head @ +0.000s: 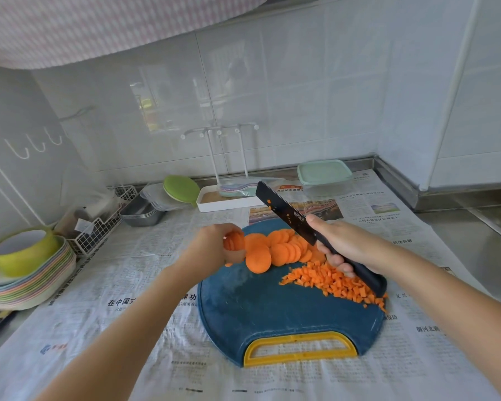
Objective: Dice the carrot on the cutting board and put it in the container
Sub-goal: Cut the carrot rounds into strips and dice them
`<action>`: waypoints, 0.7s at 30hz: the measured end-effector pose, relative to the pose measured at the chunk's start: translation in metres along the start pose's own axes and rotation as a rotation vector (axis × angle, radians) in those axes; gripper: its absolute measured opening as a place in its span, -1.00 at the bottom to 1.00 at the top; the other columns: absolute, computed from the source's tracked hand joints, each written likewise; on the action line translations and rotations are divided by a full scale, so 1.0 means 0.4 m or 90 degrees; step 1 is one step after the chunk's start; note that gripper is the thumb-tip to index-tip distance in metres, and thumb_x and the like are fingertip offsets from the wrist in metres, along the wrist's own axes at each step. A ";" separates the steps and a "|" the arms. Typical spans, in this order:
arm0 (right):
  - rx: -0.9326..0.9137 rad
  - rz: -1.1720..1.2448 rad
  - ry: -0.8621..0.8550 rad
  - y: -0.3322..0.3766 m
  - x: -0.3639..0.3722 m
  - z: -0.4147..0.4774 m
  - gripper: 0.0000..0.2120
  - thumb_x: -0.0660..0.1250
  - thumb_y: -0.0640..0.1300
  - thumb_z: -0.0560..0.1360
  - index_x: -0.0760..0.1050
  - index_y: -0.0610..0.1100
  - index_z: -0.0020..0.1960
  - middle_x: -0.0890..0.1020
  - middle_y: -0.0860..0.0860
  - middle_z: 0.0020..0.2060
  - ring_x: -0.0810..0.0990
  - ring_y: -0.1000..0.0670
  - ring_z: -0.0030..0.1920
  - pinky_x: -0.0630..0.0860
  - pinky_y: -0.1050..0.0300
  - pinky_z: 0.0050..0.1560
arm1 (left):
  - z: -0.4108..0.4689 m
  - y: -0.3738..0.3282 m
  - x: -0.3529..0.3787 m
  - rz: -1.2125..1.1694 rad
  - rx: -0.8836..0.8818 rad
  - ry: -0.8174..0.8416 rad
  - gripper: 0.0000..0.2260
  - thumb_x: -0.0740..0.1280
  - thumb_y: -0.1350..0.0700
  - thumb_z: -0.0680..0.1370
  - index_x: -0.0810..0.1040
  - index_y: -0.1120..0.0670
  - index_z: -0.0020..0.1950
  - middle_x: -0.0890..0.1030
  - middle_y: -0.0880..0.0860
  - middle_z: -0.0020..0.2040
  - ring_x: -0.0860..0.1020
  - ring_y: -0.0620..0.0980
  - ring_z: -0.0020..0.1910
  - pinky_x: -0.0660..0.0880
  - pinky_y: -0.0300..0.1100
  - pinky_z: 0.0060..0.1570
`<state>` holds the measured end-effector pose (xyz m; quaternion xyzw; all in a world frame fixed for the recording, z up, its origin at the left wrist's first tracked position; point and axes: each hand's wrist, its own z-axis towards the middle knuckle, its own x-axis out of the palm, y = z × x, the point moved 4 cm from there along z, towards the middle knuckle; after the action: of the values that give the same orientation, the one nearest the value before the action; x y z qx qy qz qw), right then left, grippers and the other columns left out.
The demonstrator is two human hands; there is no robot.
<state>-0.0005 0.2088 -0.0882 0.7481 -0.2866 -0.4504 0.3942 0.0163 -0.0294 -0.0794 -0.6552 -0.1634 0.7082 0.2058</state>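
Mid-dicing: left grip is pinching carrot slices, right grip is clasping the knife nearby; next, seemingly, laying them flat.

free: cutting board near half; blocked: carrot slices, diced carrot; knife perhaps before container
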 end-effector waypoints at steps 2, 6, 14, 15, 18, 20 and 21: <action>-0.001 0.001 0.002 -0.002 -0.002 -0.001 -0.39 -0.02 0.37 0.57 0.29 -0.16 -0.27 0.35 -0.02 -0.57 0.29 0.02 -0.63 0.32 0.22 -0.55 | 0.003 -0.031 0.022 0.074 0.015 0.021 -0.65 0.44 0.07 0.44 0.51 0.01 0.20 0.55 0.01 -0.04 0.49 -0.09 -0.17 0.39 -0.33 -0.28; -0.005 0.005 -0.001 -0.006 -0.007 -0.013 -0.40 -0.03 0.35 0.58 0.31 -0.17 -0.25 0.34 -0.02 -0.57 0.29 0.03 -0.64 0.31 0.22 -0.56 | 0.000 -0.065 0.075 0.146 0.008 0.029 -0.56 0.39 0.02 0.49 0.41 0.07 0.33 0.50 0.09 0.17 0.45 0.00 0.06 0.33 -0.25 -0.10; -0.008 0.020 -0.010 -0.011 -0.016 -0.025 -0.39 -0.02 0.35 0.58 0.31 -0.16 -0.29 0.35 -0.01 -0.59 0.30 0.03 -0.65 0.31 0.23 -0.58 | -0.008 -0.061 0.137 0.202 -0.023 0.046 -0.38 0.37 -0.14 0.48 0.24 -0.06 0.49 0.34 0.02 0.42 0.40 0.07 0.33 0.40 -0.12 0.20; -0.009 0.020 -0.009 -0.011 -0.016 -0.027 -0.39 -0.02 0.35 0.58 0.31 -0.16 -0.29 0.35 -0.01 -0.59 0.30 0.03 -0.64 0.32 0.23 -0.57 | -0.009 -0.063 0.136 0.199 -0.020 0.031 -0.43 0.37 -0.11 0.50 0.28 -0.05 0.46 0.37 0.02 0.39 0.42 0.07 0.30 0.41 -0.13 0.18; -0.013 0.019 -0.008 -0.010 -0.015 -0.033 -0.40 -0.02 0.35 0.59 0.31 -0.16 -0.28 0.35 -0.02 -0.58 0.30 0.03 -0.64 0.31 0.23 -0.57 | -0.020 -0.079 0.130 0.182 -0.005 -0.005 -0.57 0.36 -0.01 0.52 0.38 -0.03 0.37 0.43 0.03 0.30 0.47 0.06 0.21 0.45 -0.15 0.10; -0.014 0.014 -0.007 -0.011 -0.014 -0.041 -0.40 -0.02 0.34 0.59 0.31 -0.16 -0.28 0.35 -0.02 -0.58 0.30 0.03 -0.64 0.30 0.23 -0.57 | -0.024 -0.089 0.126 0.177 -0.017 0.006 -0.58 0.35 0.04 0.51 0.41 0.00 0.36 0.44 0.06 0.28 0.48 0.08 0.18 0.46 -0.15 0.07; -0.014 0.010 -0.007 -0.010 -0.014 -0.046 -0.40 -0.02 0.33 0.60 0.32 -0.16 -0.27 0.35 -0.02 -0.58 0.30 0.03 -0.64 0.30 0.24 -0.58 | -0.023 -0.096 0.121 0.184 -0.030 0.021 -0.59 0.35 0.05 0.51 0.42 0.01 0.36 0.45 0.07 0.27 0.49 0.09 0.17 0.46 -0.15 0.06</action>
<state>0.0140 0.2214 -0.0840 0.7389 -0.2894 -0.4546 0.4046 0.0257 0.0280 -0.1028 -0.6881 -0.0805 0.7156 0.0893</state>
